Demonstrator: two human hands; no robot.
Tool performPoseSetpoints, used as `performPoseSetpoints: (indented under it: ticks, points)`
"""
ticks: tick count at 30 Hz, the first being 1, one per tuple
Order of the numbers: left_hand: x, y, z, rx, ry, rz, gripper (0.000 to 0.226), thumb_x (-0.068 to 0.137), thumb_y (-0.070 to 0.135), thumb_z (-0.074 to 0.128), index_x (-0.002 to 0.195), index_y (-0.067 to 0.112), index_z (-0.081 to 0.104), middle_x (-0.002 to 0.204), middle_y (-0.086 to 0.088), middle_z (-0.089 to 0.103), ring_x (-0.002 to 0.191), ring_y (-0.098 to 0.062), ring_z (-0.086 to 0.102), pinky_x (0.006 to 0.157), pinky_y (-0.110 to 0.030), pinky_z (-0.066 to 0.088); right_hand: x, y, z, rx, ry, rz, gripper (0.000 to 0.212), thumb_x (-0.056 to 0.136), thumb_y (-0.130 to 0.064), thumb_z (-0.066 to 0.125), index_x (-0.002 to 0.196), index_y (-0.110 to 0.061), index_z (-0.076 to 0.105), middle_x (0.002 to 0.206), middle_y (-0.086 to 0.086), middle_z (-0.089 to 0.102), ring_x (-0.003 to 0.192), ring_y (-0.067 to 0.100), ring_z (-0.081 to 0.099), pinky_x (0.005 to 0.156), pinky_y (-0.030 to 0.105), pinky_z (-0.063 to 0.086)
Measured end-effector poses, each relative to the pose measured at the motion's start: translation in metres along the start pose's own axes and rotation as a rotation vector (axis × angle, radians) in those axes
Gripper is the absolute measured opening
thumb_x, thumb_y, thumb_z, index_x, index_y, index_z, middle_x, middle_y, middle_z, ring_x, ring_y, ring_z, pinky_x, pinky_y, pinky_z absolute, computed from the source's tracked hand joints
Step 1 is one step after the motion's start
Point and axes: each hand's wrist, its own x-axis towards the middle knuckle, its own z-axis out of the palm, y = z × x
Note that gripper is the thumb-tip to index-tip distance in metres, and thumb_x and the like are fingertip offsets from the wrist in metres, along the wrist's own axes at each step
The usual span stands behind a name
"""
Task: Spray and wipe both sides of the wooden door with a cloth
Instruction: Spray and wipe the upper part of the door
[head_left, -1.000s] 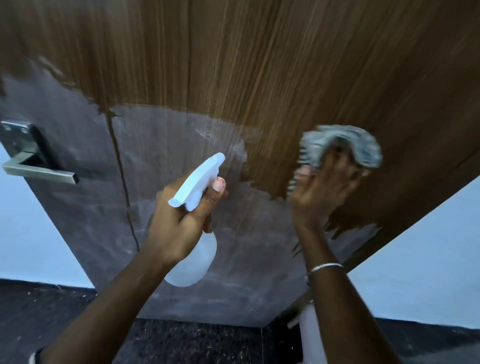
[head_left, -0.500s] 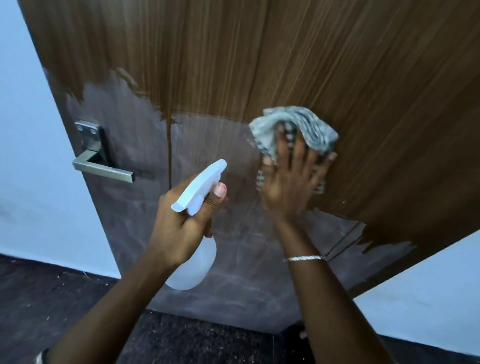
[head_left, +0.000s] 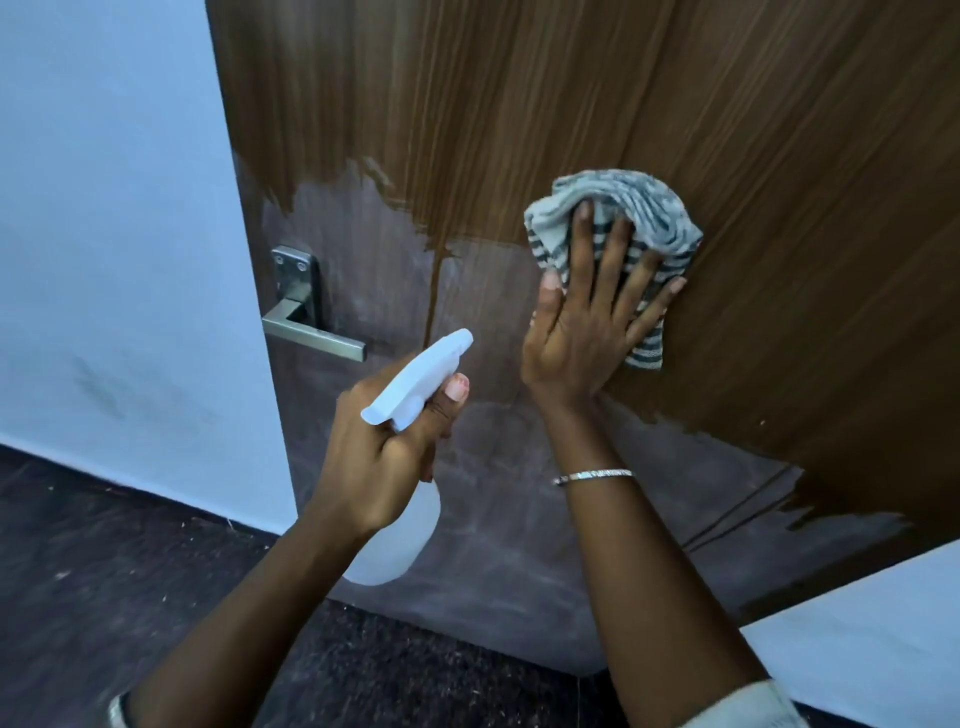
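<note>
Striped grey cloth (head_left: 623, 208) swept toward brown wooden door's (head_left: 779, 130) left edge, R hand (head_left: 576, 338) flat for pressure; L hand (head_left: 379, 462) gripped white spray bottle (head_left: 421, 379), ready.

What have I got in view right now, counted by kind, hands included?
Wooden door: 1
Metal door handle: 1
Spray bottle: 1, gripped by the left hand
Striped cloth: 1, pressed to the door by the right hand
Hands: 2
Total: 6
</note>
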Motion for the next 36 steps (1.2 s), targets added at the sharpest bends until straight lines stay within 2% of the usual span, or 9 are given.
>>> performPoseSetpoints:
  ticks: [3, 8, 13, 18, 22, 25, 29, 33, 36]
  points:
    - [-0.006, 0.001, -0.016, 0.024, 0.074, -0.018, 0.033, 0.093, 0.040, 0.060, 0.106, 0.013, 0.072, 0.071, -0.009, 0.069, 0.046, -0.022, 0.058, 0.052, -0.025, 0.049, -0.008, 0.028, -0.008, -0.059, -0.050, -0.080, 0.054, 0.107, -0.040, 0.039, 0.158, -0.025, 0.038, 0.158, 0.006, 0.046, 0.148, 0.031, 0.032, 0.123, 0.064, 0.016]
    - [-0.012, 0.006, -0.043, 0.020, 0.141, -0.010, 0.027, 0.094, 0.042, 0.060, 0.116, 0.029, 0.067, 0.077, -0.018, 0.069, 0.046, -0.023, 0.058, 0.061, -0.034, 0.055, -0.029, 0.054, -0.017, -0.100, -0.054, 0.139, 0.053, 0.111, -0.039, 0.035, 0.157, -0.013, 0.037, 0.160, 0.018, 0.040, 0.148, 0.040, 0.034, 0.119, 0.069, 0.023]
    - [-0.010, 0.009, -0.060, 0.057, 0.163, -0.009, 0.032, 0.094, 0.041, 0.063, 0.117, 0.019, 0.069, 0.079, -0.018, 0.069, 0.047, -0.024, 0.058, 0.060, -0.028, 0.054, -0.006, -0.011, 0.001, -0.044, -0.017, 0.263, 0.056, 0.109, -0.041, 0.034, 0.155, -0.012, 0.042, 0.160, 0.020, 0.040, 0.147, 0.044, 0.033, 0.119, 0.072, 0.018]
    - [-0.004, 0.005, -0.068, 0.093, 0.185, -0.004, 0.028, 0.096, 0.034, 0.061, 0.117, 0.017, 0.069, 0.081, -0.013, 0.072, 0.045, -0.021, 0.057, 0.054, -0.023, 0.049, 0.000, -0.090, 0.029, -0.010, -0.095, -0.301, 0.054, 0.105, -0.042, 0.049, 0.157, -0.031, 0.042, 0.155, 0.002, 0.051, 0.137, 0.032, 0.040, 0.123, 0.060, 0.016]
    - [0.003, 0.003, -0.070, 0.076, 0.200, -0.004, 0.034, 0.097, 0.035, 0.062, 0.126, 0.019, 0.067, 0.081, -0.012, 0.072, 0.044, -0.021, 0.057, 0.053, -0.024, 0.048, -0.004, -0.065, 0.026, -0.009, -0.166, -0.545, 0.058, 0.105, -0.039, 0.053, 0.160, -0.033, 0.036, 0.148, -0.003, 0.054, 0.132, 0.027, 0.046, 0.126, 0.055, 0.015]
    - [0.006, 0.001, -0.072, 0.051, 0.194, -0.022, 0.039, 0.093, 0.041, 0.061, 0.126, 0.020, 0.067, 0.083, -0.011, 0.072, 0.046, -0.023, 0.058, 0.051, -0.025, 0.048, -0.027, 0.007, 0.005, -0.091, -0.229, -0.461, 0.061, 0.103, -0.038, 0.055, 0.160, -0.033, 0.035, 0.142, -0.003, 0.054, 0.128, 0.030, 0.045, 0.124, 0.058, 0.011]
    - [0.009, -0.002, -0.075, 0.043, 0.170, -0.035, 0.036, 0.094, 0.039, 0.061, 0.123, 0.019, 0.068, 0.077, -0.011, 0.069, 0.046, -0.022, 0.056, 0.047, -0.023, 0.046, -0.044, 0.071, -0.018, -0.224, -0.236, -0.200, 0.053, 0.108, -0.035, 0.049, 0.158, -0.025, 0.034, 0.149, 0.010, 0.040, 0.136, 0.040, 0.039, 0.118, 0.075, 0.019]
    - [0.013, -0.007, -0.075, 0.063, 0.133, -0.020, 0.011, 0.097, 0.033, 0.062, 0.089, 0.029, 0.067, 0.058, -0.004, 0.057, 0.047, -0.017, 0.053, 0.048, -0.020, 0.043, -0.038, 0.033, -0.006, -0.160, -0.130, 0.008, 0.058, 0.110, -0.035, 0.045, 0.163, -0.022, 0.025, 0.161, 0.021, 0.036, 0.147, 0.048, 0.030, 0.115, 0.077, 0.020]
    - [0.019, -0.013, -0.082, 0.049, 0.138, -0.056, 0.014, 0.096, 0.034, 0.063, 0.090, 0.022, 0.068, 0.061, -0.003, 0.061, 0.048, -0.018, 0.055, 0.048, -0.018, 0.043, -0.029, -0.014, 0.009, -0.084, -0.095, 0.047, 0.058, 0.110, -0.038, 0.042, 0.163, -0.023, 0.025, 0.161, 0.020, 0.037, 0.146, 0.049, 0.032, 0.114, 0.077, 0.020]
